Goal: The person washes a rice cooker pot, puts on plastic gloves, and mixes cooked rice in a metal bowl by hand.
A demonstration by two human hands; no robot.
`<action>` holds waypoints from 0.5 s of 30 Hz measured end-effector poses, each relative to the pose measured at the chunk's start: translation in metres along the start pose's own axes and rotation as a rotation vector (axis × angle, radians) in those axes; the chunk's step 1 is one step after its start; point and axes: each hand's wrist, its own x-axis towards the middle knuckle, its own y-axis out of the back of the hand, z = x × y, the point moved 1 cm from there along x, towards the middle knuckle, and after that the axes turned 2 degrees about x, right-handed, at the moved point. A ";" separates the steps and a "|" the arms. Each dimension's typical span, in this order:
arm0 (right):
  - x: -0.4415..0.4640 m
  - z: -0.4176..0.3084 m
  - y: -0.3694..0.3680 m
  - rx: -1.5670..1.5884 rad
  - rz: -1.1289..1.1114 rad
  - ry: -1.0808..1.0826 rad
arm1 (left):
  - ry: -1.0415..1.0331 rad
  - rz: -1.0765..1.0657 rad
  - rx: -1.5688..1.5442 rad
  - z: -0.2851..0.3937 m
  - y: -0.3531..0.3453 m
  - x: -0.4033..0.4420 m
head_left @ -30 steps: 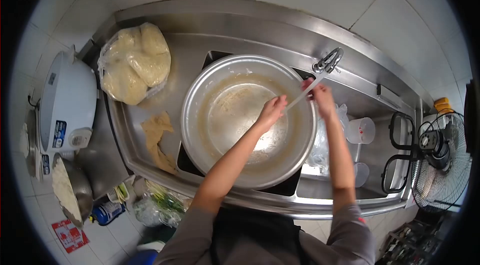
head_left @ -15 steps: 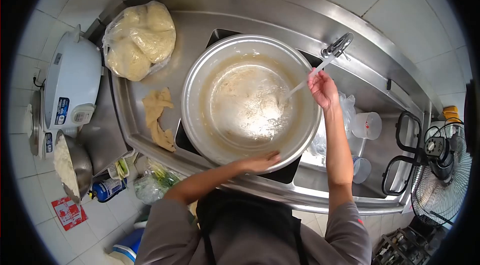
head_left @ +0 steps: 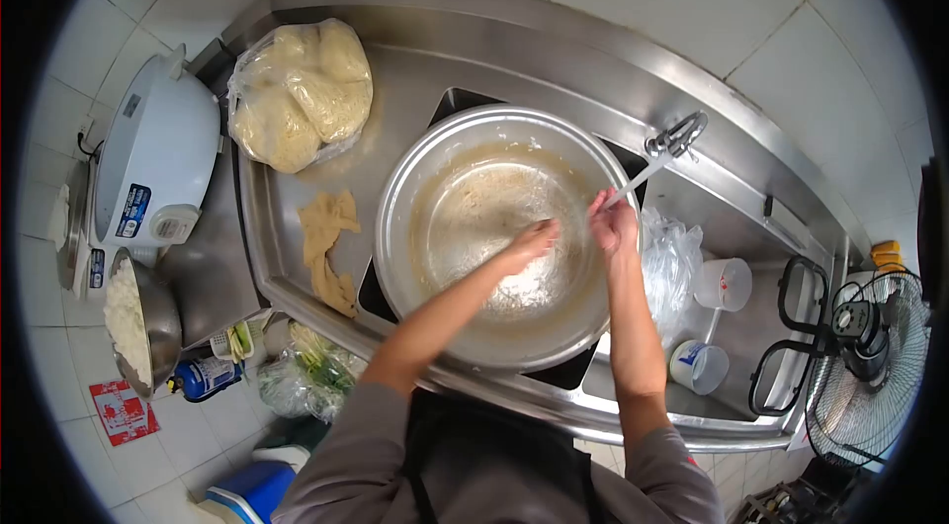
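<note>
A large, wide metal basin (head_left: 400,163) rests across the sink, with shallow cloudy water and brownish residue inside. My left hand (head_left: 532,243) reaches over the middle of the basin, fingers stretched out and holding nothing. Near the basin's right rim, my right hand (head_left: 615,225) is in the water stream (head_left: 638,181), its fingers loosely curved and apart. The stream runs from the tap (head_left: 678,135) down to those fingers. Whether my left hand touches the water is unclear.
Left of the basin are a clear bag of pale yellowish chunks (head_left: 304,99) and a tan cloth-like piece (head_left: 328,252). To the right lie clear plastic bags (head_left: 667,272) and plastic tubs (head_left: 724,285). A fan (head_left: 870,366) stands far right; a metal bowl (head_left: 158,326) far left.
My left hand has moved from the near rim to over the middle of the basin. My right hand now meets the stream, which earlier ran past it into the basin. The view has shifted slightly.
</note>
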 end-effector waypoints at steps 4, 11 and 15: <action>0.047 0.021 -0.007 -0.073 -0.257 0.071 | -0.251 0.175 -0.428 0.049 -0.042 0.060; -0.002 0.011 -0.003 0.281 0.049 0.041 | -0.465 0.667 0.649 0.093 0.141 0.075; 0.007 0.021 0.025 0.214 -0.282 0.064 | -0.361 0.688 1.011 0.067 0.181 0.031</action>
